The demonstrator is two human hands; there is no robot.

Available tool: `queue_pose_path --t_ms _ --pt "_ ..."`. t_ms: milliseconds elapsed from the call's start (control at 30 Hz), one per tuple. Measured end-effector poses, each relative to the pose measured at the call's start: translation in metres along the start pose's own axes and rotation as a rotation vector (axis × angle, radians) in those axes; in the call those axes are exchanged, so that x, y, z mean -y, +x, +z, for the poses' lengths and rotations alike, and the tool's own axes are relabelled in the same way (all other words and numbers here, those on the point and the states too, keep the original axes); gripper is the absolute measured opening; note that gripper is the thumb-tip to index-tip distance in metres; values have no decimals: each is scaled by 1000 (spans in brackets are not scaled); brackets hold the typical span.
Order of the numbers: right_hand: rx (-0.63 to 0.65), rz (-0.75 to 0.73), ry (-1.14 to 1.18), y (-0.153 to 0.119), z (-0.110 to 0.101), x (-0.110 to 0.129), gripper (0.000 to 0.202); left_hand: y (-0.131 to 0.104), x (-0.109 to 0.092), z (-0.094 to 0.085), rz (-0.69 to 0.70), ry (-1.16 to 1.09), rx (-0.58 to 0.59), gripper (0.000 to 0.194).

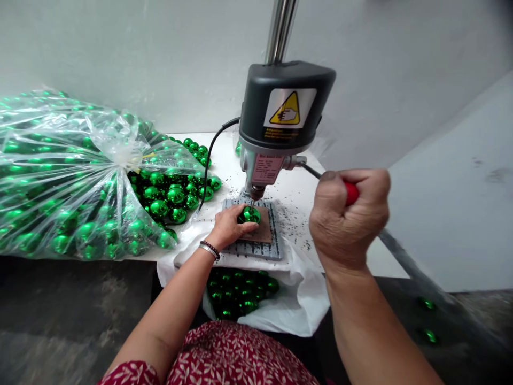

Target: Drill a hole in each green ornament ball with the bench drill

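Note:
A small bench drill press [280, 107] stands on the white table, its thin bit pointing down at a shiny green ball [252, 215]. My left hand [231, 226] grips that ball from its left and near side, holding it on a brown board [260, 231] over the slotted metal base [276, 251]. Where the bit meets the top of the ball, I cannot tell whether it has gone in. My right hand [348, 216] is wrapped round the red knob [351, 193] of the drill's feed lever, out to the right of the motor housing.
A large clear plastic bag [80, 187] of green balls fills the left, with loose balls [176, 195] spilling from it. A white sack [296, 299] with more balls hangs at the front edge. Dark shavings surround the base; a black cable [210, 160] curves left. Two balls [429, 336] lie lower right.

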State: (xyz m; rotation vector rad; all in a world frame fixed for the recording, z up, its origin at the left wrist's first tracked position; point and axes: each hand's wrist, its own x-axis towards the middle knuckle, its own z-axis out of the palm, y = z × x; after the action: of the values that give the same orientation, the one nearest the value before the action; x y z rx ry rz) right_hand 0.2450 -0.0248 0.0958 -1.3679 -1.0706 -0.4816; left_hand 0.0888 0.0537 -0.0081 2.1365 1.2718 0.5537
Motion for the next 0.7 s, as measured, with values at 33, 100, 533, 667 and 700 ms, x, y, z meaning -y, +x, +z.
queue_pose_path --t_ms 33,100,533,667,700 --pt "-12 -3 9 -2 1 -1 21 0 0 0 4 -7 1 47" --pt "-38 -8 31 -7 2 -4 21 0 0 0 11 -19 7 45" --pt "70 36 160 44 12 10 25 -4 -2 1 -51 -205 -15 40" --pt "147 233 63 76 16 24 22 -21 4 -6 -22 -333 -10 46" --pt "148 255 52 77 17 25 23 -28 6 -10 -17 -337 2 49"
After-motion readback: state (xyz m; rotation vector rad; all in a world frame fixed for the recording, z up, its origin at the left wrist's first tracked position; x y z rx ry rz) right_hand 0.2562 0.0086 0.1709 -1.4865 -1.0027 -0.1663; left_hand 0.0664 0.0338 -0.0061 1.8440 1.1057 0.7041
